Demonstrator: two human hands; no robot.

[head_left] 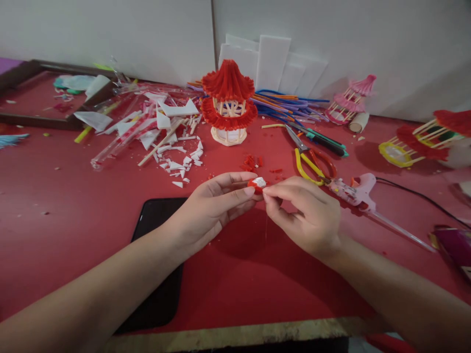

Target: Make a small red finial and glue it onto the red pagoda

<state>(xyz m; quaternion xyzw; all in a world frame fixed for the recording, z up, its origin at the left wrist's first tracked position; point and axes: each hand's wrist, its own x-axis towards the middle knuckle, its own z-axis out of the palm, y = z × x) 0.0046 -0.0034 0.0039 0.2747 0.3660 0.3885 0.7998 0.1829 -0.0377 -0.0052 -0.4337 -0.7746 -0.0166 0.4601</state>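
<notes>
Between the fingertips of my left hand point(224, 198) is a small red piece with a white lump on top point(259, 182). My right hand point(301, 211) pinches at its right edge, thumb against forefinger; what exactly those fingers grip is too small to make out. A thin pale thread point(266, 225) hangs below the right fingertips. Just beyond the hands lie small red scraps point(251, 162). A red pagoda-like model point(230, 105) with two ruffled roofs and pale stick posts stands upright behind them.
Left of the model are white foam scraps point(182, 164) and clear wrappers point(123, 135). A black phone point(158, 294) lies under my left forearm. Scissors point(300, 139), a cutter knife point(326, 141) and a pink glue gun point(364, 191) with its cord lie right. Other models point(353, 100) stand farther right.
</notes>
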